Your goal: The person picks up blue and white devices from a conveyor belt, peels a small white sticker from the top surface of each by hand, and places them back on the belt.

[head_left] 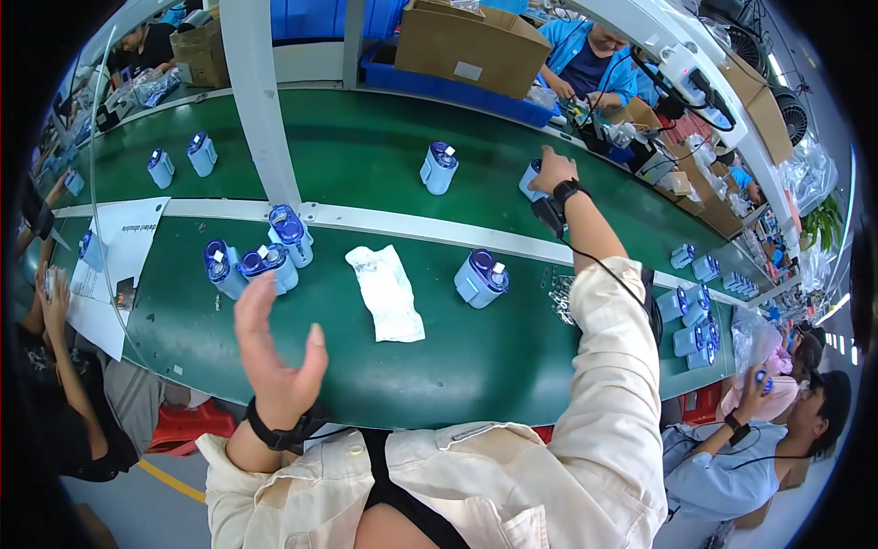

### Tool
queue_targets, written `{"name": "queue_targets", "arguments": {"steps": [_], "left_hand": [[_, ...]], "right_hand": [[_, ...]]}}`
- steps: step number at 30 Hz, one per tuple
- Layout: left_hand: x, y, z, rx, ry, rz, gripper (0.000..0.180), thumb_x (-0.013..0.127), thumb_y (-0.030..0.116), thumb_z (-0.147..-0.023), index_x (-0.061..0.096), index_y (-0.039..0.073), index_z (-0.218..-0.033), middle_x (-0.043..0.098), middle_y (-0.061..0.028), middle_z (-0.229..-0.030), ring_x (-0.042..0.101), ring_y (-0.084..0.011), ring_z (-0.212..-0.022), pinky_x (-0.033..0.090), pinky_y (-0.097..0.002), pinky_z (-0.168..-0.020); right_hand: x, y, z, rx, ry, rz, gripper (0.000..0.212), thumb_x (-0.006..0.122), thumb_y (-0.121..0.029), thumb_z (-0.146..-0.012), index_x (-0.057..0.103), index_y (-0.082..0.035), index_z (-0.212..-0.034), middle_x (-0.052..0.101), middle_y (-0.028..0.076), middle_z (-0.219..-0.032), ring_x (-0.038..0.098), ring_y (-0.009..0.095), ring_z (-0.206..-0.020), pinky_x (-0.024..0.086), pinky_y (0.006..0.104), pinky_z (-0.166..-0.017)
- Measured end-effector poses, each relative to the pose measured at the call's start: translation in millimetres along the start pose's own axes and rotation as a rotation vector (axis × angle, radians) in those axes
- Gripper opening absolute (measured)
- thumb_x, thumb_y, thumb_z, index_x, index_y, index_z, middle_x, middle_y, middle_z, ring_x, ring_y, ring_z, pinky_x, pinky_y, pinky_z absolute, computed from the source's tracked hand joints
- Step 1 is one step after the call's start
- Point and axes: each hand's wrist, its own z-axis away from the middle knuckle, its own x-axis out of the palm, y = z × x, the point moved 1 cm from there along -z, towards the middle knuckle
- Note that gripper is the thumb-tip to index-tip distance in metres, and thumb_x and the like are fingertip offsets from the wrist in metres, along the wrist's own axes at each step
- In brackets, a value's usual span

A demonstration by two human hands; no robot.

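On the far green strip, my right hand [555, 172] reaches out and closes on a light-blue plastic canister [530, 183] with a dark-blue top, partly hidden by the fingers. My left hand [282, 361] hovers over the near green surface, thumb spread from the fingers and nothing in it. Its fingertips overlap the nearest of three similar canisters [285, 274] grouped there; whether they touch cannot be told. Between my arms lie a crumpled white cloth [386, 295] and a single upright canister [481, 280]. Small metal parts [562, 300] lie beside my right forearm.
A white rail [412, 224] divides the two green strips, and a white post [253, 101] rises from it. Several canisters [693, 340] stand at the right. A printed sheet [114, 274] lies at left. Co-workers sit on both sides and opposite, near a cardboard box [471, 50].
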Motion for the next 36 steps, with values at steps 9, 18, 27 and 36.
{"name": "queue_targets", "arguments": {"steps": [9, 18, 27, 36], "left_hand": [[47, 29, -20, -0.327, -0.411, 0.574, 0.099, 0.082, 0.010, -0.067, 0.024, -0.002, -0.147, 0.038, -0.0175, -0.142, 0.045, -0.0277, -0.129, 0.035, -0.0399, -0.108], [50, 26, 13, -0.497, -0.521, 0.609, 0.096, 0.087, 0.013, -0.062, 0.034, 0.001, -0.142, 0.044, -0.0155, -0.136, 0.051, -0.0281, -0.120, 0.041, -0.0390, -0.101], [60, 39, 32, 0.106, -0.154, -0.092, 0.078, 0.087, 0.017, -0.060, 0.047, 0.003, -0.126, 0.049, -0.0186, -0.121, 0.053, -0.0373, -0.102, 0.045, -0.0431, -0.085], [53, 44, 34, 0.013, -0.264, 0.057, 0.080, 0.089, 0.024, -0.060, 0.047, 0.004, -0.126, 0.050, -0.0192, -0.122, 0.054, -0.0371, -0.103, 0.046, -0.0427, -0.086]], "right_hand": [[-133, -120, 234, -1.129, -0.273, -0.723, 0.087, 0.080, -0.006, -0.062, 0.041, -0.007, -0.139, 0.062, 0.016, -0.117, 0.062, 0.032, -0.103, 0.050, 0.0360, -0.090], [-81, -110, 312, -0.892, 0.131, -0.964, 0.057, 0.077, -0.005, -0.072, 0.055, -0.003, -0.124, 0.058, 0.013, -0.117, 0.059, 0.023, -0.105, 0.049, 0.0345, -0.085], [-66, -140, 360, -0.664, 0.224, -1.246, 0.029, 0.078, 0.000, -0.071, 0.066, 0.002, -0.097, 0.062, 0.013, -0.092, 0.058, 0.018, -0.074, 0.047, 0.0270, -0.065], [-59, -141, 350, -0.792, 0.283, -1.212, 0.017, 0.073, 0.004, -0.074, 0.065, 0.004, -0.089, 0.062, 0.012, -0.082, 0.058, 0.018, -0.068, 0.045, 0.0276, -0.059]]}}
